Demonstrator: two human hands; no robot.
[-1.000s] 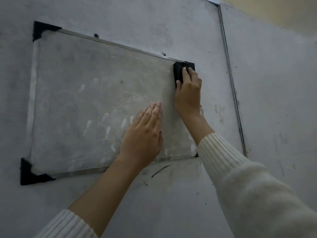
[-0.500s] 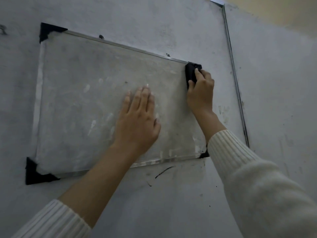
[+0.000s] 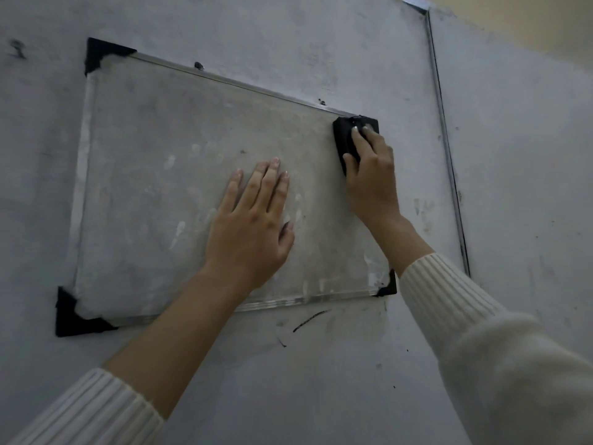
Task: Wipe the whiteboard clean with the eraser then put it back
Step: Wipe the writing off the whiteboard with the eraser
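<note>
A smudged whiteboard (image 3: pixel 154 162) with a metal frame and black plastic corners hangs on a grey wall. My left hand (image 3: pixel 250 226) lies flat on the board's middle, fingers straight and spread a little. At the board's top right corner sits a black eraser (image 3: pixel 345 136), pressed against the surface. My right hand (image 3: pixel 372 175) grips it, fingers over its top and thumb on its left side. Pale streaks and smears cover the board around my left hand.
A thin metal strip (image 3: pixel 446 139) runs down the wall to the right of the board. A dark pen mark (image 3: pixel 309 319) stains the wall just under the board's lower edge. Both white knitted sleeves fill the lower corners.
My left hand slid up from the board's lower edge to its middle. My right hand stayed at the top right corner with the eraser, shifting its grip slightly.
</note>
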